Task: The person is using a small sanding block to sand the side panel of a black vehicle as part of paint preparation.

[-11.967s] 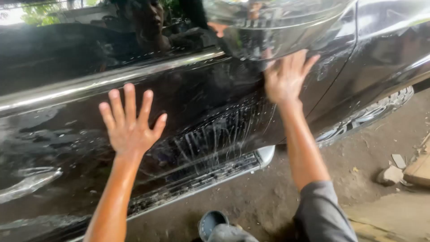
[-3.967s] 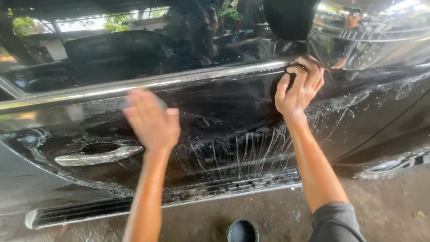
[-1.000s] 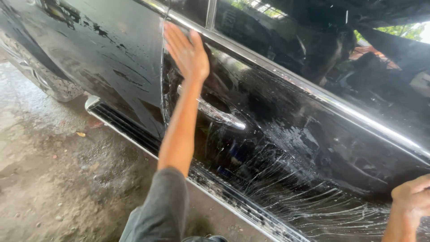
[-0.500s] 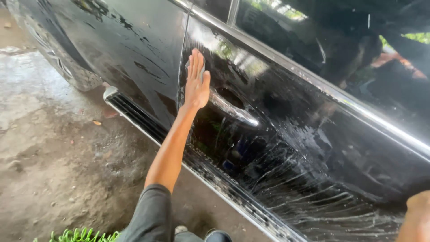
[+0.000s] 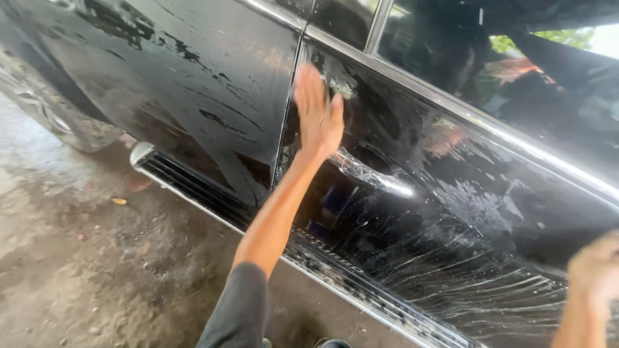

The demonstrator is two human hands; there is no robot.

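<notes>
Against wet black car door (image 5: 412, 212): left hand (image 5: 318, 116) flat, above handle (image 5: 374, 177).

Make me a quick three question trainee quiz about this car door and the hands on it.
1. True or false: the left hand lies flat and open on the black car door.
2. What sits just right of that hand? A) door handle B) sponge C) hose
3. Fill in: the right hand is at the frame's lower ____ edge.

Key: 1 true; 2 A; 3 right.
</notes>
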